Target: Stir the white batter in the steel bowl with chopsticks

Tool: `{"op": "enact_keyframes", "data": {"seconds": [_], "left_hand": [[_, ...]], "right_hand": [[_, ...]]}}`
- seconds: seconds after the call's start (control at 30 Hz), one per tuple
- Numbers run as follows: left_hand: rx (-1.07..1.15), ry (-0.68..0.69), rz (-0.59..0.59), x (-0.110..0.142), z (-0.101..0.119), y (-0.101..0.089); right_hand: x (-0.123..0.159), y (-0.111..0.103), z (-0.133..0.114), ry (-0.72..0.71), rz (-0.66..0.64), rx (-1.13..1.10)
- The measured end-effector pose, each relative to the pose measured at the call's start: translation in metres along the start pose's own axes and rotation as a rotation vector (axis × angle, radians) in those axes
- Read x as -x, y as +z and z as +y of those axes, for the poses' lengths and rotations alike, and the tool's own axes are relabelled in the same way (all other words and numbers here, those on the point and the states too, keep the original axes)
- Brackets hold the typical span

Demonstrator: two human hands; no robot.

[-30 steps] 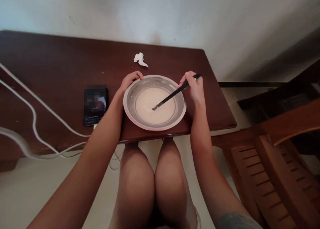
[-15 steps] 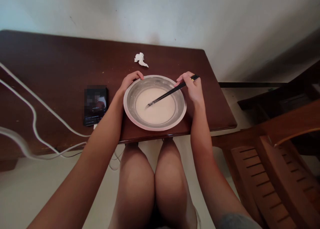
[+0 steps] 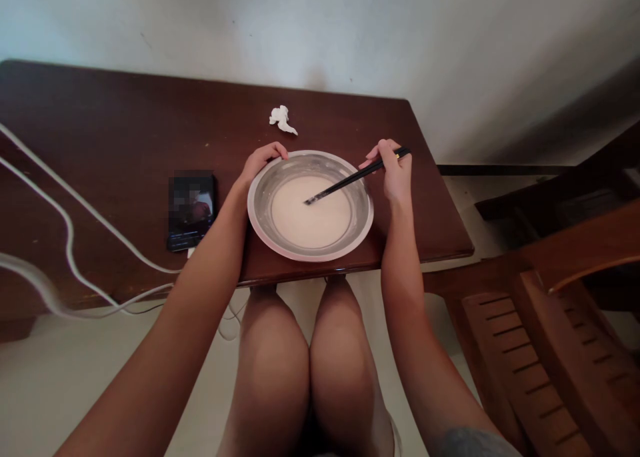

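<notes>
A wide metal bowl (image 3: 259, 224) stands at the front edge of the dark brown table. Inside it lies a pale, cream-white batter-like liquid (image 3: 310, 224). My left hand (image 3: 263, 160) grips the bowl's far left rim, fingers curled over the edge. Black chopsticks (image 3: 357, 175) are held together in my right hand (image 3: 395, 167), above and just beyond the bowl's right rim. Their tips, smeared with white, point down and left at the liquid's surface; whether they dip in is hard to tell.
Behind the bowl lies a crumpled white tissue (image 3: 283, 120). A dark phone (image 3: 191, 212) rests on the table (image 3: 100, 150) beside my left forearm, with white cables (image 3: 70, 244) further left. To the right stands a slatted wooden chair (image 3: 525, 357). A wall backs the table.
My right hand has shifted to the right, drawing the chopstick tips right and slightly up across the bowl. My left hand and the bowl have stayed in place.
</notes>
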State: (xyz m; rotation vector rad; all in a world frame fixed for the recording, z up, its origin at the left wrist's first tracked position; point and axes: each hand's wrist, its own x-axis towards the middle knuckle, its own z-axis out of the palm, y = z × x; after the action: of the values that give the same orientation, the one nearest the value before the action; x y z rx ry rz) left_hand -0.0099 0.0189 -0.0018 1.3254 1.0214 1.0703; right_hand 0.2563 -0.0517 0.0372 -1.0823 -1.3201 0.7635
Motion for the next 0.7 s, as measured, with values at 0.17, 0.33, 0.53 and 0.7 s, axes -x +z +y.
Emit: {"op": "enact_keyframes", "data": {"seconds": [0.17,0.33,0.53,0.7], "left_hand": [[-0.038,-0.007,0.004,0.0005,0.0005,0.0005],[-0.057,0.036,-0.018,-0.0001,-0.0034,-0.0025],[-0.018,0.002,-0.006,-0.0010,-0.0031,-0.0016],[-0.016,-0.007,0.011,0.0018,0.0013,0.0012]], "right_hand": [[0.0020,0.0020,-0.0017,0.001,-0.157,0.019],[0.0009,-0.0003,0.0001,0.011,-0.029,0.014],[0.0022,0.0014,-0.0020,0.010,-0.156,0.007],[0.0009,-0.0002,-0.0025,0.011,-0.009,0.007]]}}
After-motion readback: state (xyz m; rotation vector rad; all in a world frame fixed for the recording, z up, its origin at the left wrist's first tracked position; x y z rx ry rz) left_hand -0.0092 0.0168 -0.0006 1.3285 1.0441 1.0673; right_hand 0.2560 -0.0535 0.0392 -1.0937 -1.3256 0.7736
